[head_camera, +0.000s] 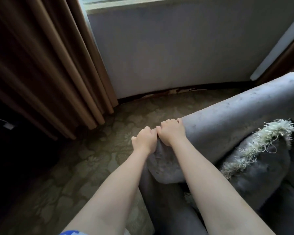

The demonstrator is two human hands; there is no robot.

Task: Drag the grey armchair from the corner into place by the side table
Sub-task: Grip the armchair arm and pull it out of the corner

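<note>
1. Left hand (143, 141): closed in a fist over the outer front corner of the grey armchair (227, 133), fingers curled down over the edge of its padded arm.
2. Right hand (171, 131): clamped on the top of the same padded arm, touching the left hand; the knuckles face the wall (168, 48).
3. Grey armchair: stands near the wall, below the window sill (159, 5), with the brown curtain (49, 65) off its near arm and a strip of patterned carpet (92, 158) between chair and wall.
4. Fringed cushion (261, 158): lies on the armchair's seat, leaning against the inner face of the gripped arm.
5. Step in hand, by judgement: both grips are set on the armchair and the drag is at or near its start; the chair appears to sit close to its corner.
6. Next move, by judgement: a steady two-handed pull away from the wall, with the body weight behind it, as the carpet is likely to resist the chair's feet; the cushion may slip if the chair tips.
7. Not shown: the side table is out of view, so the direction and length of the drag cannot be told.
8. Cut off or obscure: the armchair's back, far arm and feet lie outside the frame or under the forearms; the dark area beyond the curtain, away from the armchair, is too dim to identify.
</note>
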